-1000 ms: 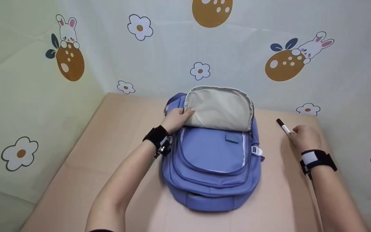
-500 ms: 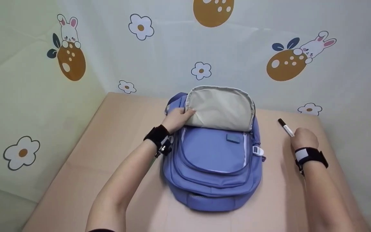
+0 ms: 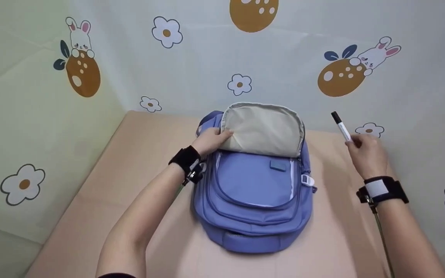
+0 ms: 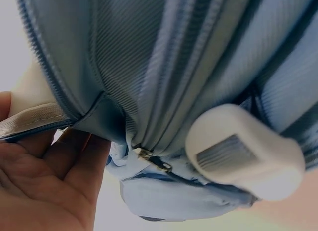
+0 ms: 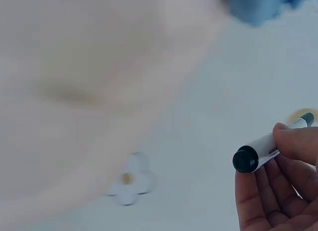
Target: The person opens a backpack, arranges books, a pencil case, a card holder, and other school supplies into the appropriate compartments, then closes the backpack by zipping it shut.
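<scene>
A blue backpack (image 3: 253, 181) lies on the table with its front pocket unzipped. The pocket's flap (image 3: 263, 131) is folded back, its beige lining showing. My left hand (image 3: 210, 141) pinches the left edge of this flap, thumb on the lining; in the left wrist view its fingers curl under the zipped edge. Right of the backpack, my right hand (image 3: 369, 152) holds a white marker (image 3: 341, 126) with a dark cap, raised above the table and pointing up-left. In the right wrist view the marker (image 5: 271, 145) lies between thumb and fingers.
A pinkish table cover (image 3: 129, 185) spreads under the backpack. Behind and on both sides hangs a pale curtain (image 3: 199, 61) printed with flowers and rabbits. A white buckle (image 3: 307, 180) sticks out from the backpack's right side.
My right hand first shifted slightly left, then rose away from the table with the marker, which now overlaps the curtain. My left hand keeps its grip on the flap.
</scene>
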Demonstrator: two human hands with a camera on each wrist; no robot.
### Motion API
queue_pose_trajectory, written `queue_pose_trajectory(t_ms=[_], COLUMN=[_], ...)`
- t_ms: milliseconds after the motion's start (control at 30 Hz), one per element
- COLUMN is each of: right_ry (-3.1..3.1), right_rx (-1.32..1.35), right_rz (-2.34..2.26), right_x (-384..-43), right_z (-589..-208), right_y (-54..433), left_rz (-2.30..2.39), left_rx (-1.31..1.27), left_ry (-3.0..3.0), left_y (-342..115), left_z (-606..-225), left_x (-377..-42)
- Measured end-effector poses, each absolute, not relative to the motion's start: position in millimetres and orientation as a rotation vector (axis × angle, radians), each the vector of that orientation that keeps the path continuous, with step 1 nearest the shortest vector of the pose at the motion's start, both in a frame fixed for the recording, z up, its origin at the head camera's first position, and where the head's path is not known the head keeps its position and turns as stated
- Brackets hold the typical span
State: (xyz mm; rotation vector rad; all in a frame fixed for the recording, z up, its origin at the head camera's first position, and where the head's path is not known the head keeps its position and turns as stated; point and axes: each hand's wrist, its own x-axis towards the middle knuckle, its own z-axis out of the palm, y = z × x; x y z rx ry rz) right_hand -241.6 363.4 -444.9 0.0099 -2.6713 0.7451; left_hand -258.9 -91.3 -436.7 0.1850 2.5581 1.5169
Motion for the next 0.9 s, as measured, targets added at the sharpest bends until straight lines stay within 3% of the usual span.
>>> queue_pose_trajectory(t_ms=[200, 400, 900], right_ry=[-2.491, -2.310, -2.754], right_rx=[0.310, 0.738, 1.022], right_rz=[0.725, 0.680, 0.514], right_x=[-202, -177, -167], right_z=[-394, -372, -415], right_y=[310, 265, 182], left_rz=[1.441, 1.344, 1.170], left_rx=[0.218, 0.227, 0.225], left_ry=[2.554, 2.535, 2.467], left_y=[-95, -98, -93], left_z=[-426, -412, -387], left_x=[-261, -262, -265])
